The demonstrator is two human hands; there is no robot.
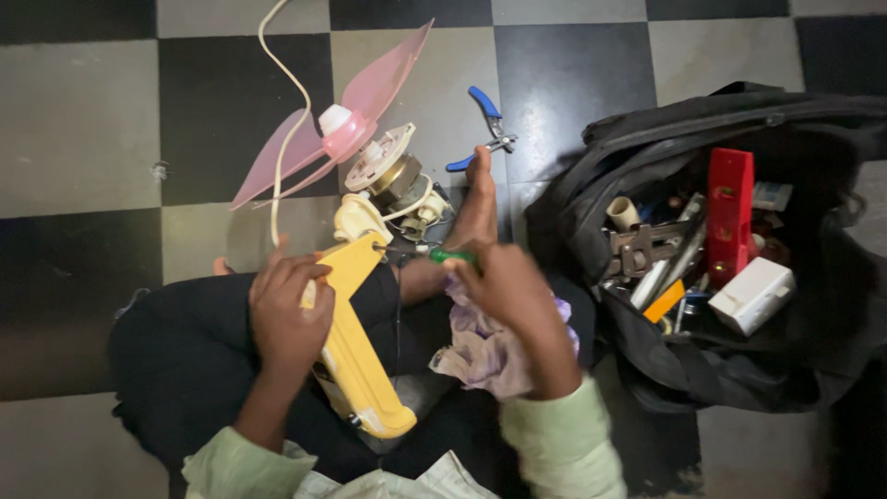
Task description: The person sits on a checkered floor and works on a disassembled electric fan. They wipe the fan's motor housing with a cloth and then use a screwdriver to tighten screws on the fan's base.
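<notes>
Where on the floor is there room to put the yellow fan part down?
Bare tiles lie left of the pink fan blades and white cord, and along the top between the blue pliers and the black tool bag. It is crowded in the lap, where the left hand grips the yellow fan body and the right hand holds a green-handled screwdriver.

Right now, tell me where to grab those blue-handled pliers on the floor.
Take the blue-handled pliers by the two blue handles, coming from above. They lie flat on the tile, handles spread apart and free of neighbours, while the metal jaws point toward the foot.
</notes>
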